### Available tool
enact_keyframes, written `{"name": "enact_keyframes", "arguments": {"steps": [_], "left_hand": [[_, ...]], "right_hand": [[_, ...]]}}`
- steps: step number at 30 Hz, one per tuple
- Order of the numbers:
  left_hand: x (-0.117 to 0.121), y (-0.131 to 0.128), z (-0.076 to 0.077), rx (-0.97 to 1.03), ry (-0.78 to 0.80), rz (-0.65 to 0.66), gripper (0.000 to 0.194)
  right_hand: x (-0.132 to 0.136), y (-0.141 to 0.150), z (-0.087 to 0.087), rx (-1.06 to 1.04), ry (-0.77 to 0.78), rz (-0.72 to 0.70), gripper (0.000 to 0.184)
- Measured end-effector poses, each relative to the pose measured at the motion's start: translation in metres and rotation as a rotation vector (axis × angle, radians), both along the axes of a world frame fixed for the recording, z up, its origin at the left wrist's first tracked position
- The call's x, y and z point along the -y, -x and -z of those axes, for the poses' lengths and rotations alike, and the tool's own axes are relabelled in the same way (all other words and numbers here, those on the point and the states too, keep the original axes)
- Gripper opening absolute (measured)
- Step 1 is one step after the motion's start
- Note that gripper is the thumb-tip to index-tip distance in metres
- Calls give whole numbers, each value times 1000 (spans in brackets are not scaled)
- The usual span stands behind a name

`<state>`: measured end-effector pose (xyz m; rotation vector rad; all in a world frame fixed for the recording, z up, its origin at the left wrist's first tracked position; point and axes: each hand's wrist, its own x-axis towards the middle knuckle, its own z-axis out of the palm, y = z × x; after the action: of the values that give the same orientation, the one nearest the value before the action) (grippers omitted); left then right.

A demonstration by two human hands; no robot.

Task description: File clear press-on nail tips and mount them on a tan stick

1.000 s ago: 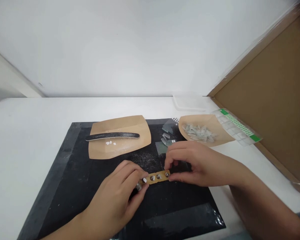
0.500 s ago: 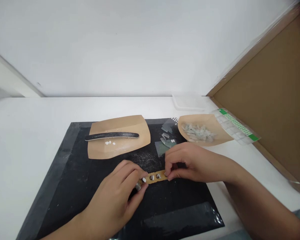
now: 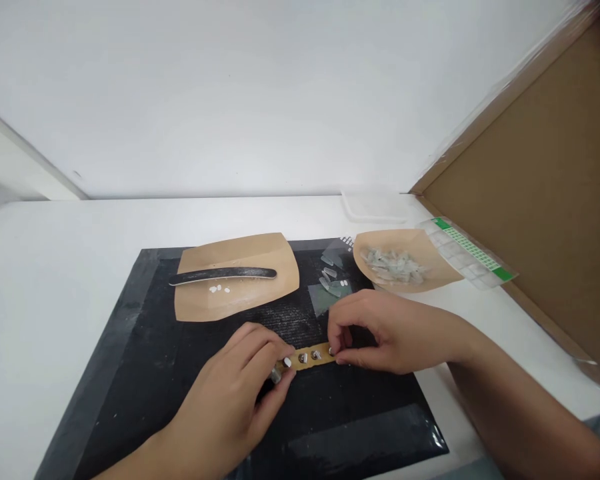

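Note:
A narrow tan strip [image 3: 308, 357] lies across the black mat, with small round metal pieces in a row along it. My left hand [image 3: 245, 383] is closed around the strip's left end, thumb in front and fingers behind. Beside its fingertips a short metal peg with a white top [image 3: 287, 363] stands up, and a clear piece [image 3: 275, 375] shows below it. My right hand [image 3: 375, 330] is at the strip's right end, its thumb and bent fingers pinched around a small metal peg [image 3: 331, 351], mostly hidden by the fingertips.
A black nail file [image 3: 225, 273] and several white bits [image 3: 219, 289] lie on brown paper [image 3: 265, 300]. Clear false nails [image 3: 397, 267] fill another paper [image 3: 435, 250] at right, near a clear green-labelled sheet [image 3: 475, 250]. Loose clear nails [image 3: 329, 273] lie on the black mat [image 3: 145, 373].
My right thumb and fingers opened slightly and closed again at the strip's right end, staying around the peg. My left hand has kept its hold. The view shifted a little.

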<state>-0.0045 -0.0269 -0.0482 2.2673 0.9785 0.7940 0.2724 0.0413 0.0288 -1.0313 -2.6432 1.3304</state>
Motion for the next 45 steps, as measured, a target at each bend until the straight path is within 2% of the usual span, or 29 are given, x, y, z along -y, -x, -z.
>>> {"name": "enact_keyframes", "arguments": {"steps": [10, 14, 21, 23, 28, 32, 35, 39, 45], "left_hand": [[0, -1, -2, 6, -8, -1, 22], [0, -1, -1, -1, -6, 1, 23], [1, 0, 1, -1, -6, -6, 23], [1, 0, 0, -1, -7, -7, 23], [-1, 0, -1, 2, -17, -9, 21], [-3, -1, -1, -8, -25, -18, 20], [-3, 0, 0, -24, -25, -28, 20], [-3, 2, 0, -21, -30, -33, 19], [-3, 2, 1, -19, -29, -36, 19]], "right_hand": [[-3, -2, 1, 3, 40, 16, 9], [-3, -1, 1, -24, 36, 32, 21], [-2, -1, -4, 14, -4, 26, 11], [-1, -3, -6, 43, -25, 42, 11], [7, -4, -6, 188, -10, 48, 28], [16, 6, 0, 363, -152, 22, 37], [20, 12, 1, 407, -189, -4, 28], [22, 12, -2, 357, -185, -25, 9], [12, 0, -3, 216, -198, 25, 12]]}}
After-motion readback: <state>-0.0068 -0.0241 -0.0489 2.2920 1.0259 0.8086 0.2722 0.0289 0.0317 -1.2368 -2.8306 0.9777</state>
